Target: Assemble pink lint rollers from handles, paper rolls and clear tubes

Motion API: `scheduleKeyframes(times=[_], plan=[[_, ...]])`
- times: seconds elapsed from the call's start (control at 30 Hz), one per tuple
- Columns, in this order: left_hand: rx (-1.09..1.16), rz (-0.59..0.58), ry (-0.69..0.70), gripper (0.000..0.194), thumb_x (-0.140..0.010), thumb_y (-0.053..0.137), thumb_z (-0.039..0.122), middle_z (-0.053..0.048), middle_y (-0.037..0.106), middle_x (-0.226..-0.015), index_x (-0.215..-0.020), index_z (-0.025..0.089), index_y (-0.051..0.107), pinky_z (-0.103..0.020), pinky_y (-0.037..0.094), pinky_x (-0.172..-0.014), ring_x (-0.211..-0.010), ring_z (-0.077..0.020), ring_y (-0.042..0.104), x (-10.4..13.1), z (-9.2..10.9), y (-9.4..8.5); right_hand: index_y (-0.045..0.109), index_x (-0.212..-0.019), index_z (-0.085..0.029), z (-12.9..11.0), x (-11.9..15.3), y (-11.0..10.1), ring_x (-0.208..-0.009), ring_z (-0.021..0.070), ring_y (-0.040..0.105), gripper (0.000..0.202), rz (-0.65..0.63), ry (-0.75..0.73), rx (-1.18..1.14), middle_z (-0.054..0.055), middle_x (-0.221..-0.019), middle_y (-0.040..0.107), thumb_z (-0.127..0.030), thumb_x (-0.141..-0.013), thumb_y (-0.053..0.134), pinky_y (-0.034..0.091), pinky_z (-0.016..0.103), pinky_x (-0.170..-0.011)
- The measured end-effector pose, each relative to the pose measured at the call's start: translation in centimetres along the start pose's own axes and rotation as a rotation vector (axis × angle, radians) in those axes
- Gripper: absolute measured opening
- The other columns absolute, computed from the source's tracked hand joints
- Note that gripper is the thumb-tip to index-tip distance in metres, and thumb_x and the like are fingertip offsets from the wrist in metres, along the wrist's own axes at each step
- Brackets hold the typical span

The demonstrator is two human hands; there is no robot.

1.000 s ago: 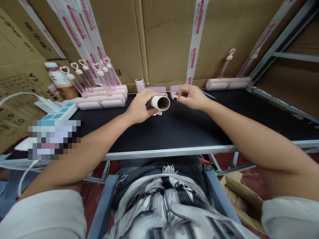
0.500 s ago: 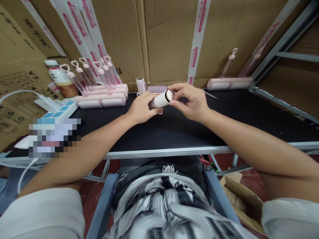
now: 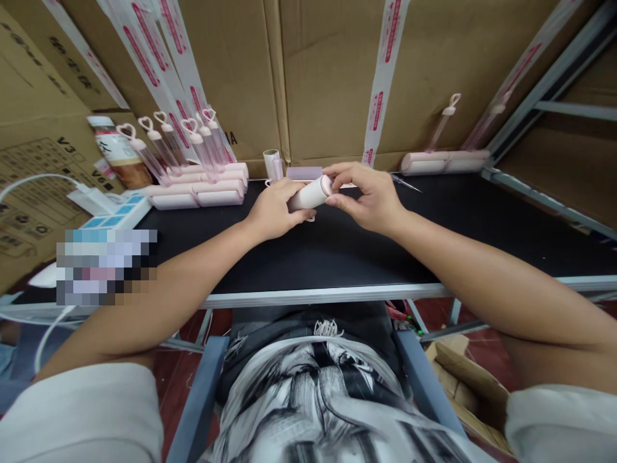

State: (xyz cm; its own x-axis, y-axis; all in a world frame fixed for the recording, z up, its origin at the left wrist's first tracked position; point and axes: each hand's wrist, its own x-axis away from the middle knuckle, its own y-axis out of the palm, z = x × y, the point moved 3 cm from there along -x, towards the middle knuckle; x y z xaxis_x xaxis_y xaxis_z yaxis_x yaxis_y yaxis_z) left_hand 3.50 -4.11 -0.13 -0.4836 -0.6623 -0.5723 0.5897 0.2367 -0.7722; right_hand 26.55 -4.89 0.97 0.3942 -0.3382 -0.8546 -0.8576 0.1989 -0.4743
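Over the black table, my left hand (image 3: 274,209) is wrapped round a white cylinder (image 3: 311,195), which tilts up to the right. The fingers and thumb of my right hand (image 3: 369,196) pinch the pale pink cap (image 3: 328,186) at its right end. Behind the cylinder lies a light purple block (image 3: 303,172), with a small open-topped white tube (image 3: 272,164) standing to its left. A thin pointed tool (image 3: 407,184) lies just beyond my right hand.
Several pink cylinders (image 3: 197,196) with clear heart-topped tubes stand at the back left, beside a bottle (image 3: 118,151) and a power strip (image 3: 116,215). More pink cylinders (image 3: 446,162) sit back right. A metal edge (image 3: 318,296) borders the black table (image 3: 328,260).
The pink cap has gone down onto the white cylinder, and the dark gap between them has closed. Both hands are almost where they were.
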Motion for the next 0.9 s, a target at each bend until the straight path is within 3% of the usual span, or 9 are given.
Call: scheduleKeyframes(times=[0.13, 0.27, 0.43, 0.6, 0.67, 0.83, 0.9], plan=[[0.004, 0.024, -0.046, 0.054, -0.086, 0.081, 0.048, -0.011, 0.077, -0.121, -0.13, 0.017, 0.076, -0.041, 0.054, -0.101, -0.107, -0.0277, 0.069, -0.1, -0.1, -0.1, 0.07, -0.104, -0.027, 0.2, 0.1, -0.2, -0.124, 0.0339, 0.073, 0.036, -0.003, -0.018, 0.049, 0.012, -0.133, 0.074, -0.062, -0.097, 0.073, 0.061, 0.056, -0.104], [0.007, 0.074, -0.089, 0.046, -0.085, 0.08, 0.047, -0.008, 0.074, -0.106, -0.119, 0.016, 0.079, -0.037, 0.053, -0.087, -0.092, -0.0243, 0.067, -0.3, -0.4, -0.3, 0.068, -0.118, -0.028, 0.6, 0.6, -0.7, -0.128, 0.0365, 0.068, 0.044, 0.101, 0.002, 0.093, 0.015, -0.146, 0.061, -0.066, -0.096, 0.071, 0.065, 0.059, -0.097], [0.003, 0.078, -0.114, 0.04, -0.084, 0.081, 0.047, -0.007, 0.072, -0.1, -0.112, 0.017, 0.079, -0.036, 0.051, -0.082, -0.086, -0.0232, 0.065, -0.3, -0.4, -0.4, 0.052, -0.145, -0.034, 0.8, 1.1, -0.8, -0.121, 0.0323, 0.071, 0.062, 0.214, 0.096, 0.081, 0.013, -0.161, 0.048, -0.07, -0.097, 0.066, 0.068, 0.054, -0.091], [0.056, 0.049, -0.111, 0.047, -0.086, 0.079, 0.055, -0.008, 0.076, -0.106, -0.115, 0.018, 0.078, -0.038, 0.052, -0.088, -0.095, -0.026, 0.068, 0.0, 0.4, -0.2, 0.055, -0.141, -0.03, -0.7, 0.8, 0.3, -0.087, 0.0214, 0.072, 0.05, -0.076, 0.024, -0.049, 0.012, -0.141, 0.066, -0.057, -0.1, 0.066, 0.067, 0.043, -0.076], [0.063, 0.029, -0.1, 0.049, -0.087, 0.078, 0.057, -0.008, 0.077, -0.108, -0.119, 0.019, 0.077, -0.038, 0.053, -0.091, -0.098, -0.0267, 0.068, 0.0, 0.7, -0.2, 0.056, -0.142, -0.03, -0.9, 0.8, 0.5, -0.084, 0.0217, 0.072, 0.05, -0.107, 0.019, -0.066, 0.011, -0.138, 0.067, -0.056, -0.1, 0.066, 0.066, 0.043, -0.074], [0.021, 0.059, -0.104, 0.046, -0.085, 0.079, 0.056, -0.007, 0.076, -0.102, -0.111, 0.019, 0.078, -0.036, 0.053, -0.083, -0.088, -0.0241, 0.067, -0.2, 0.6, -0.5, 0.048, -0.147, -0.033, -0.5, 0.8, -0.1, -0.092, 0.0221, 0.069, 0.06, 0.116, 0.034, -0.055, 0.013, -0.157, 0.051, -0.058, -0.096, 0.067, 0.063, 0.04, -0.07], [0.018, 0.071, -0.105, 0.044, -0.084, 0.078, 0.056, -0.007, 0.076, -0.1, -0.108, 0.019, 0.078, -0.036, 0.052, -0.082, -0.086, -0.0237, 0.066, -0.2, 0.5, -0.6, 0.046, -0.148, -0.033, -0.5, 0.7, -0.2, -0.088, 0.0198, 0.067, 0.06, 0.125, 0.015, -0.09, 0.013, -0.156, 0.051, -0.055, -0.097, 0.067, 0.061, 0.037, -0.068]])
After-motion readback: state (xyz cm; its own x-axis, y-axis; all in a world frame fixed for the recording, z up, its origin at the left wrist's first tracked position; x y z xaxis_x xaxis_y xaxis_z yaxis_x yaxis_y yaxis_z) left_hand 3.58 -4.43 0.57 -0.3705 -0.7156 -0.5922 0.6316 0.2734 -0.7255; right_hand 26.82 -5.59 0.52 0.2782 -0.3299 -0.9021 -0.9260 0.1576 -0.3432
